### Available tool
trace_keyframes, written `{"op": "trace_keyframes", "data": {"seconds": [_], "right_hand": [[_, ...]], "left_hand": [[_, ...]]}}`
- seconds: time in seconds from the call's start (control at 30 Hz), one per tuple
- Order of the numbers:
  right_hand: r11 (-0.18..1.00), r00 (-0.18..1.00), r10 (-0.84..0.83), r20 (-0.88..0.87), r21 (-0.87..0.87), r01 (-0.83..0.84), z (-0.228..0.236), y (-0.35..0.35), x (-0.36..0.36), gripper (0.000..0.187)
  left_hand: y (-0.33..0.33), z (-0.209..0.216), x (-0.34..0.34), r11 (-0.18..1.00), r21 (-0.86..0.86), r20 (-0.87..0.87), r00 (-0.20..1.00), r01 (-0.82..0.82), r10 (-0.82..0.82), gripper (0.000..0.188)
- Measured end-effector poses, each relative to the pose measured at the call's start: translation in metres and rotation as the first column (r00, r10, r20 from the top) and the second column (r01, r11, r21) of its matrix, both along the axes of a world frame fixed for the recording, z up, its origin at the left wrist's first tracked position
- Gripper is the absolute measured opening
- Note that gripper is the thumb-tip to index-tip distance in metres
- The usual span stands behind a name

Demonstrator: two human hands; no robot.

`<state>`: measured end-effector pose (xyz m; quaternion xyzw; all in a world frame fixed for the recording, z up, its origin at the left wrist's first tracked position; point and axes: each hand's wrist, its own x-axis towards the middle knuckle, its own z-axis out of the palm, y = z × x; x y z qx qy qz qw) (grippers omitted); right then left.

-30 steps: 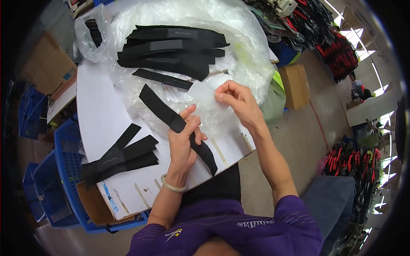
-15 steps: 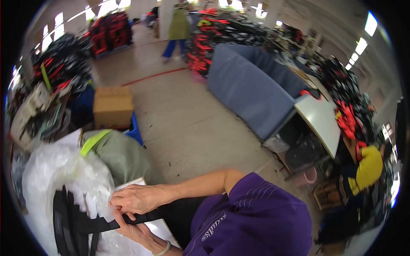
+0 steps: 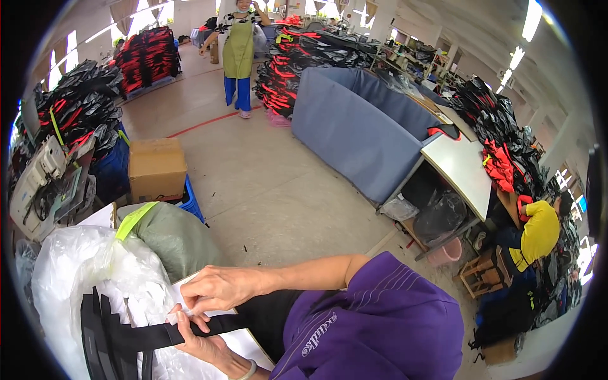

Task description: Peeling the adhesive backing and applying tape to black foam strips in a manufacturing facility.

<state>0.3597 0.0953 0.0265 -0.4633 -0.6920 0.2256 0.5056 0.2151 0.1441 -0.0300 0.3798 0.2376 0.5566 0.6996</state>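
My left hand (image 3: 206,349), wearing a pale bracelet (image 3: 248,370), is closed around a black strap (image 3: 149,335) at the lower left. My right hand (image 3: 221,288) sits just above it, its fingers bent and pinched close to the left fingertips. Between the two hands shows a small white piece (image 3: 173,315); its kind is too small to make out, and the curled fingers partly hide it. From the strap's far end, several black strips (image 3: 104,339) lie bunched over a clear plastic bag (image 3: 60,269). Beneath my hands is a white board (image 3: 244,345).
An olive sack (image 3: 183,244) with a lime strip stands behind the bag. Farther off are a cardboard box (image 3: 158,170), a blue-grey padded bin (image 3: 348,136) and a white-topped table (image 3: 459,171). One person in a green apron (image 3: 238,54) stands; another in yellow (image 3: 540,231) sits at right.
My right hand has lifted slightly off the left, and more of the white piece shows between them. The view has shifted; the aproned person now faces this way with an arm raised.
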Motion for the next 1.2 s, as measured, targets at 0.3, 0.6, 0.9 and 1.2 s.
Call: {"op": "trace_keyframes", "data": {"seconds": [0.3, 0.6, 0.9, 1.2], "right_hand": [[0.917, 0.941, 0.146, -0.307, -0.315, -0.245, -0.029, 0.013, -0.009, 0.034], [0.979, 0.980, -0.079, -0.183, -0.201, 0.041, -0.014, 0.023, -0.003, 0.006], [0.912, 0.939, 0.339, 0.056, -0.264, -0.313, -0.008, 0.033, -0.011, 0.009], [0.965, 0.883, 0.260, 0.391, -0.129, -0.227, -0.008, 0.032, -0.018, 0.018]], "left_hand": [[-0.014, 0.004, -0.019, 0.996, 0.072, -0.130, 0.990, -0.042, 0.051, 0.018], [0.016, -0.006, -0.016, 0.851, -0.514, 0.441, 0.884, 0.105, 0.157, 0.028], [0.028, -0.003, -0.046, 0.821, -0.569, 0.588, 0.722, 0.049, 0.365, 0.038], [0.018, 0.000, -0.044, 0.820, -0.572, 0.581, 0.698, -0.017, 0.419, 0.040]]}}
